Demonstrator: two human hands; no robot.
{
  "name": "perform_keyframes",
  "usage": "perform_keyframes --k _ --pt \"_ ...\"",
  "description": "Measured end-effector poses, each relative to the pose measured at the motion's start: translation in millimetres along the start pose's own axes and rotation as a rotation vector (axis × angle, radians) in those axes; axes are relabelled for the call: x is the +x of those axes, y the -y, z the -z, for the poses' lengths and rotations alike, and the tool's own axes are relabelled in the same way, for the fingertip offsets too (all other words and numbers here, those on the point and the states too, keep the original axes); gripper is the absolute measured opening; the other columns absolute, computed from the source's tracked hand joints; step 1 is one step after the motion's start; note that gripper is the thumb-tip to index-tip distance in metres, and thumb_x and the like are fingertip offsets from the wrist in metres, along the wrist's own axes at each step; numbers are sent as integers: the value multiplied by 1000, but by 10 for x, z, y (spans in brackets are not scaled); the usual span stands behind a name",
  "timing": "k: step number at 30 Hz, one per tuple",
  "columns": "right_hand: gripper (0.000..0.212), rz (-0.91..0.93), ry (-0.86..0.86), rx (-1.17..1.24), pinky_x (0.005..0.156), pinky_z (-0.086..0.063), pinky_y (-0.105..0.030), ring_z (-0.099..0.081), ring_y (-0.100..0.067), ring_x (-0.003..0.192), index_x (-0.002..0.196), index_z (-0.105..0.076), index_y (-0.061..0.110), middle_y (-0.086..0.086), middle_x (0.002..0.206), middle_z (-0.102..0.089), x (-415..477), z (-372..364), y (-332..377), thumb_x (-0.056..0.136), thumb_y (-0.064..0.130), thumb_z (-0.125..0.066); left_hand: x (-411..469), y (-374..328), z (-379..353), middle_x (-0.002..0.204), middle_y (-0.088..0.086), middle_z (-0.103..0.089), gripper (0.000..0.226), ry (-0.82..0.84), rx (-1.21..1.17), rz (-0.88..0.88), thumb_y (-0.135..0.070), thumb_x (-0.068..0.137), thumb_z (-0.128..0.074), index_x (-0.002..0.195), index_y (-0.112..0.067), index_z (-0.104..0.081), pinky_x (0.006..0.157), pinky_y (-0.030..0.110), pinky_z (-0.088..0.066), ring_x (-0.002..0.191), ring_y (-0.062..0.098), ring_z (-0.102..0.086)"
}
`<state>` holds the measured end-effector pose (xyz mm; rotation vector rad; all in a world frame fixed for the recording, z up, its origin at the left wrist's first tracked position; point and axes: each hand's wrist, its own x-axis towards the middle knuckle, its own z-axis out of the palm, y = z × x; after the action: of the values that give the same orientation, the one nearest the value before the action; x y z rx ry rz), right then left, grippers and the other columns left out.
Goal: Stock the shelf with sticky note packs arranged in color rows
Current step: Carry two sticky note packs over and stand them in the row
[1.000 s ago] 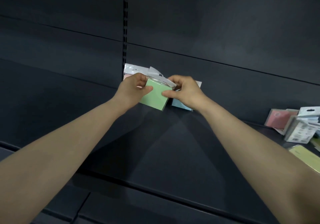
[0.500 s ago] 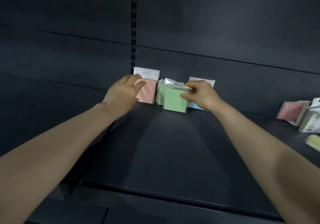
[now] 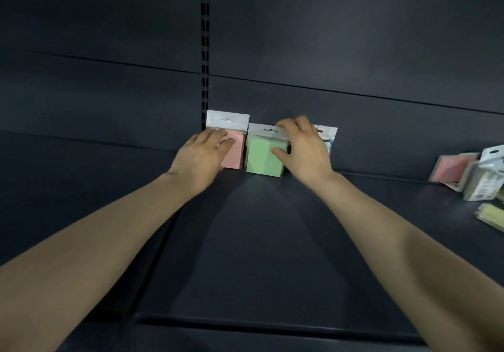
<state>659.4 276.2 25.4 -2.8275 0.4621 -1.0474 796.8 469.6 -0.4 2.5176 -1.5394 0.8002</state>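
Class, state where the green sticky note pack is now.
Head view: the green pack stands at the back of the shelf, between the pink pack and blue pack, gripped by the right hand.

Dark shelf (image 3: 272, 256). Three sticky-note packs with white hang-tab headers stand upright in a row at the far back: pink pack (image 3: 235, 148) left, green pack (image 3: 260, 159) just beside it, blue pack (image 3: 328, 137) right, mostly hidden. Far right lie a leaning second pink pack (image 3: 450, 167), a white-labelled pack (image 3: 484, 181) and a flat yellow pack (image 3: 491, 216).
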Motion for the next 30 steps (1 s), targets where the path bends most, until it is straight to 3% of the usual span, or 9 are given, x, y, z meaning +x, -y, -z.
perform_keyframes --k 8,15,22,30 --pt "37 91 49 -116 82 -49 -39 -46 -26 110 125 -58 14 -5 116 -53 2 -52 -47 89 21 -62 8 7 17 139 14 -47 65 -23 -18 8 -12 76 -77 135 -8 -50 104 47 -40 129 33 -44" --pt "39 124 84 -176 81 -51 -43 -46 -29 109 128 -56 11 -8 119 -54 23 -36 -15 90 20 -61 27 -10 46 147 10 -38 62 4 -12 21 -18 85 -68 141 -12 -42 111 42 -33 135 28 -35" --pt "47 87 62 -152 89 -46 -39 -46 -28 112 136 -50 15 -7 123 -53 26 70 -54 91 23 -61 26 -20 76 143 9 -43 60 -2 -17 20 -18 84 -70 138 -12 -46 108 41 -37 131 29 -40" --pt "47 98 -25 -296 79 -52 -44 -51 -32 107 136 -49 11 -10 123 -54 -167 445 -182 92 24 -59 -27 -43 275 146 8 -39 60 -54 -71 26 -22 87 -66 142 -11 -42 108 43 -37 129 31 -41"
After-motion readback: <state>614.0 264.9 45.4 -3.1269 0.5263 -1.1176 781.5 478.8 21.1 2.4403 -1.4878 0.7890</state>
